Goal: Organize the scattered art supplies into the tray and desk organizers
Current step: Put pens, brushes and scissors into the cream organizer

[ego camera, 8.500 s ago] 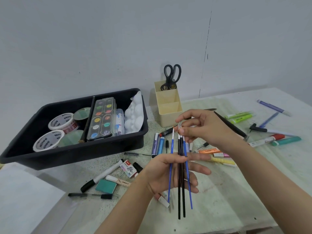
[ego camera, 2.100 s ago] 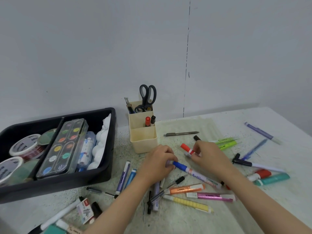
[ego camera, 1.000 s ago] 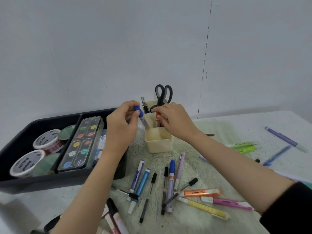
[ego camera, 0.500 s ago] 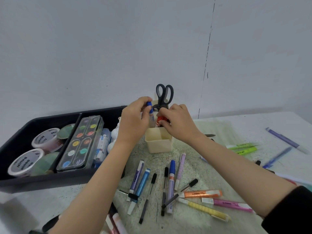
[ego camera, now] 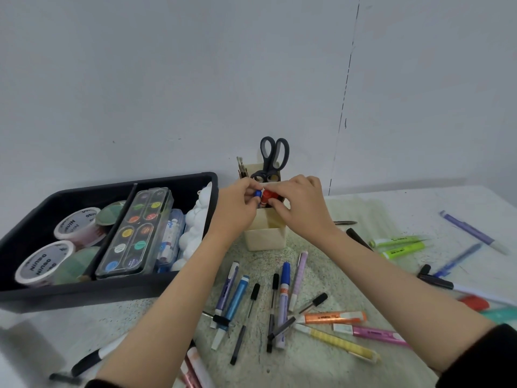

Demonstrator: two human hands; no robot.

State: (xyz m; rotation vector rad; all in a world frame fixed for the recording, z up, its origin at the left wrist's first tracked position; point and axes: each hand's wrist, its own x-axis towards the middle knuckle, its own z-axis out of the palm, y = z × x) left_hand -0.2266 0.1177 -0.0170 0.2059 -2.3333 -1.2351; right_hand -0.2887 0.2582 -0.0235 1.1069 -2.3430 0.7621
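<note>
A cream desk organizer stands against the wall with black scissors and brushes in its back compartment. My left hand pinches a blue-capped marker over the middle compartment. My right hand pinches a red-capped marker beside it. Both markers stand nearly upright, their lower ends hidden inside the organizer. The black tray sits to the left with tape rolls, a watercolour palette and a white piece.
Several pens and markers lie scattered on the table in front of the organizer, including an orange highlighter, a pink one and a yellow one. Green highlighters and purple pens lie to the right.
Both hands have lowered their markers further into the organizer; only the blue and red caps show now. Earlier the brushes went into the back compartment.
</note>
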